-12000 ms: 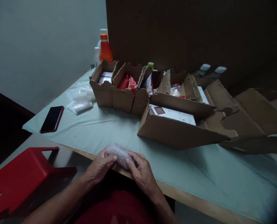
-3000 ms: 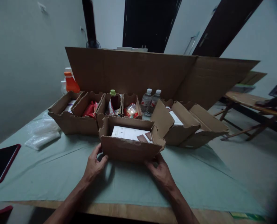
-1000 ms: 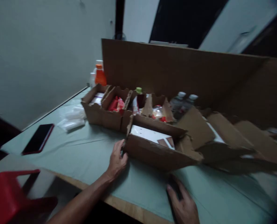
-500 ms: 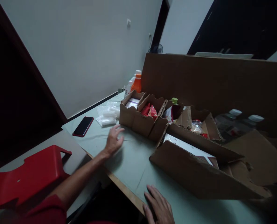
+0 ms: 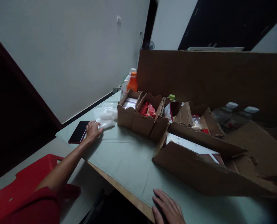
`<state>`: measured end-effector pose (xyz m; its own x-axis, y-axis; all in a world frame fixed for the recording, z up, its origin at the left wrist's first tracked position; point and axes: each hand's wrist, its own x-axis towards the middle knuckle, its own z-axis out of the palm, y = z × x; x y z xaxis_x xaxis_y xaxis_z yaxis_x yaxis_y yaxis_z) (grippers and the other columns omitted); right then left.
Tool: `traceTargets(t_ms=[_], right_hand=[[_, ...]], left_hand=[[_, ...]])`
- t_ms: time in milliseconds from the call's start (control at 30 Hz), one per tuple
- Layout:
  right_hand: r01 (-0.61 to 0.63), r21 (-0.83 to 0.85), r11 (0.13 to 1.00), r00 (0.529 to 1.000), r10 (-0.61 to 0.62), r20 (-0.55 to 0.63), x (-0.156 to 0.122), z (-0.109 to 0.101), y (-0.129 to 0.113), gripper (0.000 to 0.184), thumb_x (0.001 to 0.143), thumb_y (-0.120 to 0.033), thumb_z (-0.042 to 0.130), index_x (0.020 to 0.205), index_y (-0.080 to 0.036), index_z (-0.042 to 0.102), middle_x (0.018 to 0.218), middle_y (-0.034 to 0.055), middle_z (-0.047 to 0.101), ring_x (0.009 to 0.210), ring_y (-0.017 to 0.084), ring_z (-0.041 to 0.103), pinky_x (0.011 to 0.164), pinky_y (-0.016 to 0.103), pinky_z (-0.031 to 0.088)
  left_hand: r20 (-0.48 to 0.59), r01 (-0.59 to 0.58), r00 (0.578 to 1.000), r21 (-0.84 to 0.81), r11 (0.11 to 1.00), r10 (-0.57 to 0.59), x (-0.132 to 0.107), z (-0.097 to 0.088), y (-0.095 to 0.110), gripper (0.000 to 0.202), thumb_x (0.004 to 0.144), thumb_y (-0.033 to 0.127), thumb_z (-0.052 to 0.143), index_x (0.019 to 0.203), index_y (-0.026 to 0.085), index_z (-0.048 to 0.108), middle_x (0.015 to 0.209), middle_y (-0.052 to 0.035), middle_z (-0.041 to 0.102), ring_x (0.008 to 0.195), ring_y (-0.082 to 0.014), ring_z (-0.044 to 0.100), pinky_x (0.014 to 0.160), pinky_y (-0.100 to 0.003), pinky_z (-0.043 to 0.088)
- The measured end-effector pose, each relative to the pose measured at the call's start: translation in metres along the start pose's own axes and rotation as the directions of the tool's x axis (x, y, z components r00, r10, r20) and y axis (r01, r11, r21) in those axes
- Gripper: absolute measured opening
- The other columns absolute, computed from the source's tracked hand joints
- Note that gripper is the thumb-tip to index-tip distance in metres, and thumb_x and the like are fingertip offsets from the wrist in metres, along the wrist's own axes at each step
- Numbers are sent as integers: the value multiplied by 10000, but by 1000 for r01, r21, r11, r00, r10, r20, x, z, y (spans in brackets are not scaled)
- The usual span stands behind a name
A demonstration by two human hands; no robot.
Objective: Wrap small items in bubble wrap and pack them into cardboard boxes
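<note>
My left hand (image 5: 93,132) is stretched out low over the table (image 5: 119,155), between a dark phone with a red case (image 5: 78,133) and a pile of clear plastic bags (image 5: 106,120). Its fingers are apart and slightly bent, with the thumb side beside the nearest bag; whether they touch it I cannot tell. The hand overlaps the phone's right side in view. Close to the table's front edge, my right hand (image 5: 168,207) lies with fingers spread and nothing in it.
Cardboard bins (image 5: 141,123) holding packets stand in a row, with a longer cardboard box (image 5: 199,168) in front. An orange bottle (image 5: 132,82) and clear bottles (image 5: 231,113) stand behind. A tall cardboard panel (image 5: 210,74) rises at the back. A red stool (image 5: 35,177) is at left.
My left hand has moved left, from in front of the bags to between the bags and the phone. My right hand stays at the table edge. The view has shifted slightly.
</note>
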<state>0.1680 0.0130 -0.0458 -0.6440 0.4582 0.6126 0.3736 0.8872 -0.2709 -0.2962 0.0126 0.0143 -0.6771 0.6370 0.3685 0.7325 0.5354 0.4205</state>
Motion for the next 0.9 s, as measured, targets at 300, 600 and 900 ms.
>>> traceTargets(t_ms=[300, 600, 900], right_hand=[[-170, 53, 984, 982, 174, -69, 8, -4, -15, 177, 937, -287, 594, 1011, -231, 744, 1069, 88, 773, 988, 257, 736, 819, 402, 609], [-317, 159, 935, 946, 323, -16, 28, -23, -55, 230, 957, -309, 552, 1076, -225, 729, 1141, 109, 749, 1071, 256, 693, 928, 439, 570], [-463, 7, 886, 884, 462, 69, 54, -5, -44, 265, 916, -267, 555, 1117, -189, 709, 1315, 141, 655, 1189, 304, 604, 1010, 503, 481]], left_hand=[[-23, -332, 943, -99, 938, 332, -91, -15, 23, 41, 823, 186, 599, 839, 212, 627, 1258, -121, 660, 1188, -288, 588, 1052, -476, 428], [5, -717, 462, -587, 376, 887, -222, -34, 96, 230, 800, 241, 661, 1021, 180, 658, 1414, -173, 573, 1395, -329, 444, 1158, -503, 373], [15, -626, 680, -509, 591, 733, -211, -41, 95, 295, 828, 193, 619, 1121, 213, 650, 1331, -150, 612, 1247, -312, 562, 1067, -511, 451]])
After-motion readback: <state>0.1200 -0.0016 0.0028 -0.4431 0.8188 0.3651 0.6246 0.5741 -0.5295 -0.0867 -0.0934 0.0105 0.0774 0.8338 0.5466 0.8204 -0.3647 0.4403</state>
